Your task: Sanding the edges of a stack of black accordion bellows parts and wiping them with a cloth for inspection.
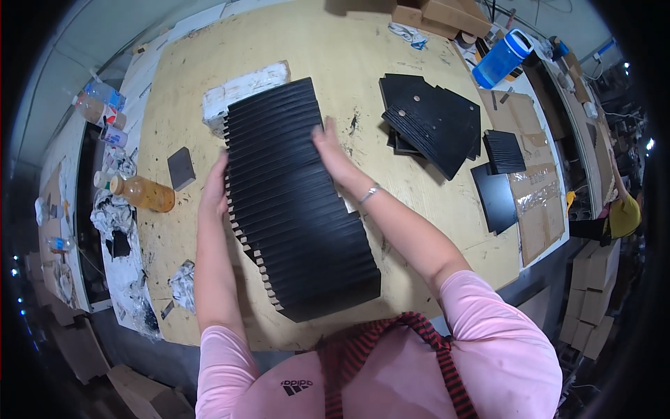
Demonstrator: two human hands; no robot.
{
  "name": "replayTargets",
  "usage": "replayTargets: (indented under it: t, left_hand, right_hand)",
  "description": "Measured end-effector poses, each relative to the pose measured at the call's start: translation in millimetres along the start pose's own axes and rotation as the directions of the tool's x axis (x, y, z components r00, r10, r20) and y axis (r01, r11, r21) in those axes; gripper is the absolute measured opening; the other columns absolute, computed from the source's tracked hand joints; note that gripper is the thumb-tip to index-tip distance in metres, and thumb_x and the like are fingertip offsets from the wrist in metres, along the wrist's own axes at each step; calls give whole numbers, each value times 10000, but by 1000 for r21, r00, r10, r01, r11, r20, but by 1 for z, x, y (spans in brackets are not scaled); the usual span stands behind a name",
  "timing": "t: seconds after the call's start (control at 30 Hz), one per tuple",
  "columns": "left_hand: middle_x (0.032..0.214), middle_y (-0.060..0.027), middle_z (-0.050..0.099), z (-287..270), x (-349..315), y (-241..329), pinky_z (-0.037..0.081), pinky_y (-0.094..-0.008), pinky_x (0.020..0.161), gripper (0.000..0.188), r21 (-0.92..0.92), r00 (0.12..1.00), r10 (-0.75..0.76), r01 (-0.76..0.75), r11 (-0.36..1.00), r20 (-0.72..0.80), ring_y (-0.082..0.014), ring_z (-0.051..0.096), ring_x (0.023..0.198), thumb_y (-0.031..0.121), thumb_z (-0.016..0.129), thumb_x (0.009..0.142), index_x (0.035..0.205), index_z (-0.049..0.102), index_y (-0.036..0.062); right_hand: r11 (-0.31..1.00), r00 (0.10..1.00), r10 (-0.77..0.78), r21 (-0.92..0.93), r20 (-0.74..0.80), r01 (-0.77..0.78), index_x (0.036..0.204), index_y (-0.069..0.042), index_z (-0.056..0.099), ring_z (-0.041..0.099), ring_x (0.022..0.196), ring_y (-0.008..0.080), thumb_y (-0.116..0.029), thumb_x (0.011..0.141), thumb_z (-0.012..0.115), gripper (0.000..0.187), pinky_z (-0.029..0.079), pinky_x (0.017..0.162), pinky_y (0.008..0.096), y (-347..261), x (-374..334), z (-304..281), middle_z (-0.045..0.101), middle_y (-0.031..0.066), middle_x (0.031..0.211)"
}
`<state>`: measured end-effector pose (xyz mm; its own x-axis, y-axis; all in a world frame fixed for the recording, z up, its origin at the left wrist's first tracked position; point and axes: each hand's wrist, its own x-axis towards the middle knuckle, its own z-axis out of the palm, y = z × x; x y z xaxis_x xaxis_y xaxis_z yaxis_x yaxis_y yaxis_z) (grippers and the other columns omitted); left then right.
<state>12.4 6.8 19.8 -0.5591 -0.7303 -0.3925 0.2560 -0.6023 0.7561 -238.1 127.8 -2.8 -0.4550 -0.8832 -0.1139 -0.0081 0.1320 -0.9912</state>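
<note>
A long row of black grooved panels [289, 188], overlapping and leaning on one another, runs across the table in front of me. Pale notched ends show along its left side. Against that side lies my left hand [214, 187], its fingers stretched along the panel ends and partly hidden. On the opposite side my right hand [333, 152] touches the panels' edge, thumb and fingers apart and slightly blurred. The far end of the row rests by a white wrapped block [244, 89].
To the right lie a loose pile of black panels [433, 122], a small ribbed black piece [504, 151] and a flat black plate [494, 199] beside cardboard [537, 174]. A blue jug [501, 59] stands far right. At left are an amber bottle [146, 193] and a dark block [181, 169].
</note>
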Motion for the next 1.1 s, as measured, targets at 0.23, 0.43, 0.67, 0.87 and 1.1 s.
replayTargets:
  t: [0.23,0.43,0.67,0.87,1.1]
  left_hand:
    - [1274,-122,665,-17,14,17,542,-390,964,483,69,981,-192,192,979,-6,-223,648,1112,410,557,1017,1323,604,39]
    - [1616,-134,291,-35,-104,-35,244,-364,1212,699,106,966,256,-251,962,-29,-242,308,1471,488,328,1081,1556,249,-19]
    - [1678,-154,97,8,-225,-166,129,-349,1238,658,355,958,261,-205,912,-117,-257,110,1548,279,354,1089,1599,43,2]
    - [1615,-170,302,11,-214,-175,209,-309,1208,699,369,854,460,-357,858,-243,-216,280,1487,295,529,1040,1560,220,-56]
    - [1611,-197,300,-5,-238,-142,261,-311,1191,786,409,916,340,-232,883,-212,-233,311,1473,417,514,1042,1557,186,-78]
  right_hand:
    - [985,998,-33,-166,46,40,1542,128,55,19,1547,368,-616,977,476,1025,76,1253,396,-6,3,10,35,308,1638]
    - [987,929,102,79,355,-139,1608,-45,43,-6,1558,275,-556,1047,335,813,61,1252,419,6,-102,-52,-14,158,1686]
    - [747,923,238,551,302,-373,1481,-31,429,513,1331,253,-560,1061,332,682,392,1147,405,61,-209,-67,512,119,1475]
    - [738,923,284,555,260,-383,1518,-39,359,450,1383,274,-575,1037,401,721,355,1172,415,7,-219,-19,435,106,1532]
    - [831,936,342,437,84,-343,1521,-35,356,448,1384,283,-596,1031,392,745,356,1172,415,12,-211,-5,425,127,1537]
